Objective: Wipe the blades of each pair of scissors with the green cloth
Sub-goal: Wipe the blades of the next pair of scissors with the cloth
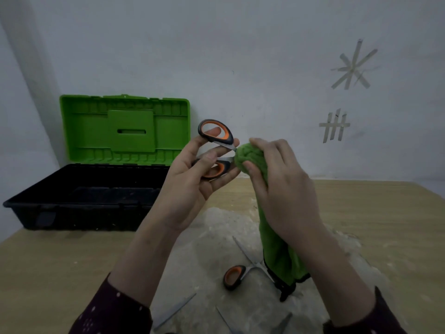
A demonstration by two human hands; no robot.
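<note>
Open black plastic toolbox (79,189), green lid up, sits at 9 o'clock, well apart from your hands. Your left hand (192,182) holds the orange-and-black-handled steel scissors (216,150) at centre: one finger through the upper loop, the others curled round the lower one, handles spread apart. The blades point to 3 o'clock and vanish into the green microfibre cloth (252,157); can't tell how wide they gape inside. Your right hand (286,189) pinches the bunched cloth around them, thumb below, fingers on top. The cloth tail hangs toward 6 o'clock and covers part of a second orange-handled pair of scissors (234,274) lying open on the dusty wooden table (385,213). Grey blade tips (175,308) lie nearer you at 7 o'clock. Risks, as I judge them: squeeze the handles while you pinch and the edges bite cloth or fingertip. Pull fast toward the tips and a point may pierce through. The swinging tail could snag and drag the table pair.
</note>
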